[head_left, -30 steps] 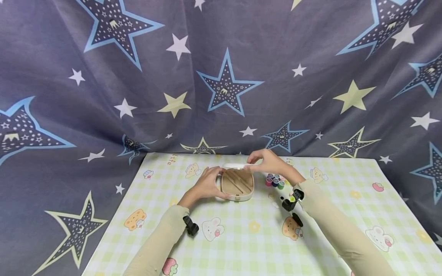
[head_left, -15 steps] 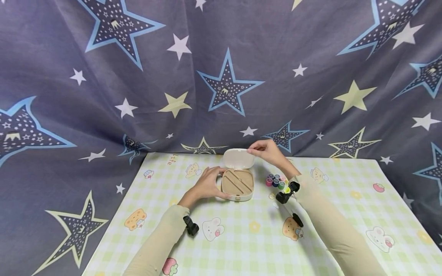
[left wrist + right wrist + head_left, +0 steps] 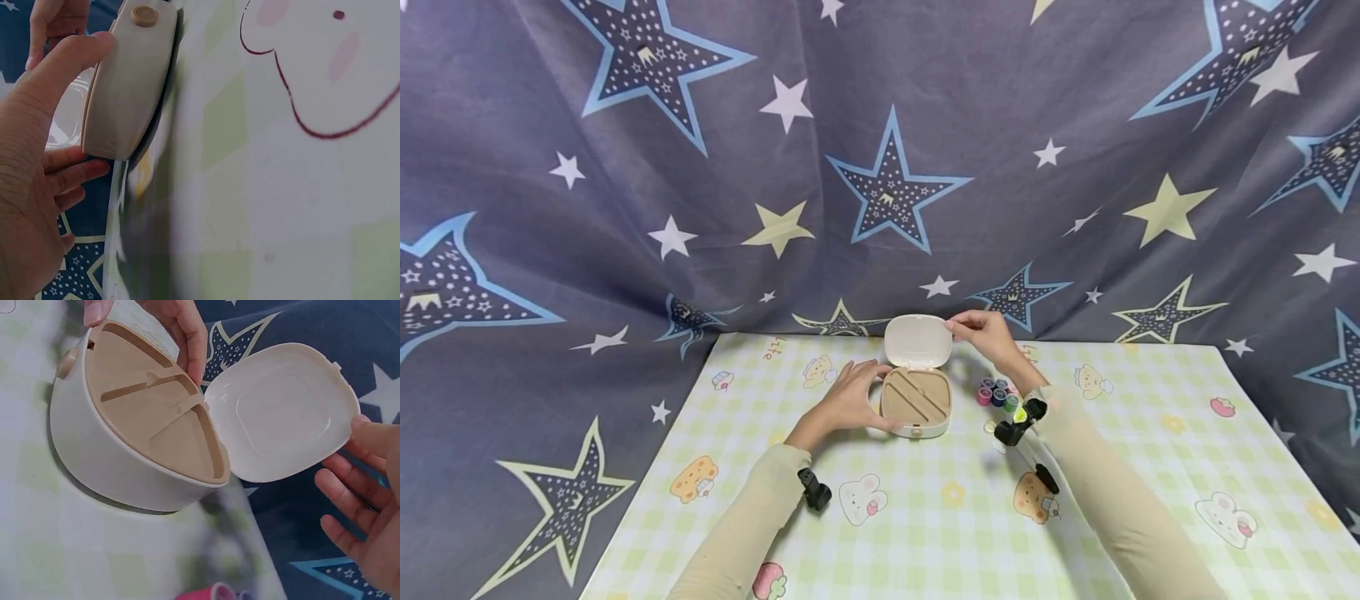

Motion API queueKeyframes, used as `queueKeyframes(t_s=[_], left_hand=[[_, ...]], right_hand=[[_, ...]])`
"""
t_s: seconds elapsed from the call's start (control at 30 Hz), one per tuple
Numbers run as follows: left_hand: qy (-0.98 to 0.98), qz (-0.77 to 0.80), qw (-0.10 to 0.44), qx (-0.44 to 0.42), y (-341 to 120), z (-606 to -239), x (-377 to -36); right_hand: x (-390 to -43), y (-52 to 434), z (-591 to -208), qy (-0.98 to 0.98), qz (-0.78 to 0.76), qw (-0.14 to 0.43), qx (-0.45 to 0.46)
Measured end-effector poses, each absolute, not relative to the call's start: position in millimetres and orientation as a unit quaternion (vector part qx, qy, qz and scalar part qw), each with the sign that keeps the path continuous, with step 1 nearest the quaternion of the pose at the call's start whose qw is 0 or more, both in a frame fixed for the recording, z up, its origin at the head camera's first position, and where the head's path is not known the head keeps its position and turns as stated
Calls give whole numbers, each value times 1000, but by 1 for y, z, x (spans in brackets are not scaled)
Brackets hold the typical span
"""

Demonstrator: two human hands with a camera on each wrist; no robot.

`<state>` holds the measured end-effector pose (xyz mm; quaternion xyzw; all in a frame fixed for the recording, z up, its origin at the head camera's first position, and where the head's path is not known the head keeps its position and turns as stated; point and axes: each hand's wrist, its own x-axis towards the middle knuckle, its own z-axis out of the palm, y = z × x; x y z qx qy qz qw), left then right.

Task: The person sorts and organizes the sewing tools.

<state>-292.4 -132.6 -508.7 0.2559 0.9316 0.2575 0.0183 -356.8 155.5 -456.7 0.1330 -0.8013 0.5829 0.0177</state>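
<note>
A small white box [image 3: 928, 430] with a round beige catch stands on the table, its lid [image 3: 917, 340] swung up and back on the hinge. Inside sits a beige tray [image 3: 140, 415] with slots and dividers; nothing lies in it. My left hand [image 3: 852, 395] grips the box's left side, thumb at the front by the catch and fingers behind, as the left wrist view also shows. My right hand [image 3: 987, 331] pinches the lid's right edge between thumb and fingers. The right wrist view shows the lid's smooth white inside facing up.
Right of the box stand several small round coloured pieces [image 3: 998, 395], pink, dark blue and green, with a yellow one [image 3: 1021, 414] by the right wrist. A small beige disc [image 3: 989, 426] and a black oval thing [image 3: 1047, 478] lie nearer. A star-patterned curtain [image 3: 737, 167] hangs behind the table.
The lid has swung from nearly edge-on up and backward, with my right hand lifting and then tipping it away. My left hand has kept its hold on the box.
</note>
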Motion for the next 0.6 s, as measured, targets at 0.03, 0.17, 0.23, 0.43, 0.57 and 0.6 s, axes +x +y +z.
queueKeyframes(t_s=[0.03,0.17,0.23,0.43,0.57,0.6], left_hand=[[931,257,18,257,-133,-509,-293],[933,244,12,265,-133,-511,-294],[934,232,2,272,-134,-513,-295],[938,186,-30,291,-135,-517,-296],[939,174,-41,295,-135,-518,-297],[939,173,-41,295,-135,-518,-297]], right_hand=[[-358,155,-458,-799,588,16,123],[-359,153,-466,-793,604,13,81],[-360,152,-469,-789,610,15,67],[-361,148,-475,-770,635,19,51],[-362,147,-476,-767,639,18,46],[-362,147,-476,-770,637,17,45]])
